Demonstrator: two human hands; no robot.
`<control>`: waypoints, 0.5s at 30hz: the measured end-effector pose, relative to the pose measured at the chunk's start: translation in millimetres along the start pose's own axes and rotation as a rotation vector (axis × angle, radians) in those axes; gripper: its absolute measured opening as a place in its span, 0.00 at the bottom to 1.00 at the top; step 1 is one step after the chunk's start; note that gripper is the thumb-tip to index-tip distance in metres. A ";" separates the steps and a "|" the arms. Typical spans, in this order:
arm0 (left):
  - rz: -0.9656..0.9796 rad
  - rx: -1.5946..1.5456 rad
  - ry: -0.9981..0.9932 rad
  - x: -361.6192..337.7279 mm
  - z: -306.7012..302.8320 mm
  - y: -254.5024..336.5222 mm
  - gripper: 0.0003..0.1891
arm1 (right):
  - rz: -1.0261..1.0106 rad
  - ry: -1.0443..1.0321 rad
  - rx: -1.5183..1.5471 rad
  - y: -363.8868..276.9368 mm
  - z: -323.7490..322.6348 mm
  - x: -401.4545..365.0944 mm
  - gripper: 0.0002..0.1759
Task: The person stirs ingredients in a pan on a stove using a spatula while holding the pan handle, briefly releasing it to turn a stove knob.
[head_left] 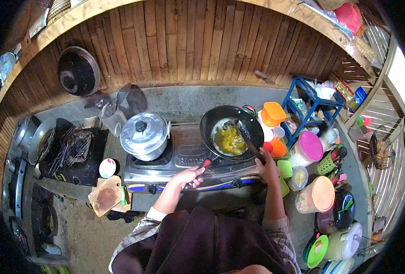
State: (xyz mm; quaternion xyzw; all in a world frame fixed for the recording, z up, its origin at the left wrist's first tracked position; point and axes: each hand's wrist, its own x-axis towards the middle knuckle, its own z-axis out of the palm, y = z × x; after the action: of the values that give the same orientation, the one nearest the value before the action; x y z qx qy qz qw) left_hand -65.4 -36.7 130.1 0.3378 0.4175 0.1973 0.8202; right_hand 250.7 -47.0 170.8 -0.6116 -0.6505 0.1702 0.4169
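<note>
A black wok sits on the right burner of the silver gas stove. Yellow food lies in bubbling liquid at its bottom. My left hand is closed around the wok's black and red handle, which points toward me. In my right hand is the dark handle of a spatula. The spatula slants down to the left, and its head is in the wok at the edge of the yellow food.
A lidded silver pot stands on the left burner. Left of the stove are a white bowl and a cutting board with a green-handled knife. Colourful containers and a blue rack crowd the right side.
</note>
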 end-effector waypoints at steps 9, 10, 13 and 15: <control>0.000 -0.006 0.009 -2.1 0.4 0.1 0.10 | 0.140 0.100 0.107 42.2 -5.4 -25.2 0.15; -0.002 -0.004 0.007 -2.0 0.3 -0.2 0.10 | 0.143 0.102 0.106 46.7 -7.9 -31.1 0.15; -0.007 -0.003 0.014 -1.4 0.7 -0.2 0.10 | 0.135 0.144 0.192 40.3 -16.4 -44.4 0.14; -0.016 -0.005 0.032 -1.4 1.8 -0.5 0.10 | 0.102 0.149 0.269 19.3 -30.5 -57.0 0.14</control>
State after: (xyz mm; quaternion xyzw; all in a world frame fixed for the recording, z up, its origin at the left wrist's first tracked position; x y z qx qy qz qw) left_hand -64.7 -38.6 131.2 0.3291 0.4327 0.1974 0.8158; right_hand 280.7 -105.5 155.8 -0.5933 -0.5572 0.2311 0.5330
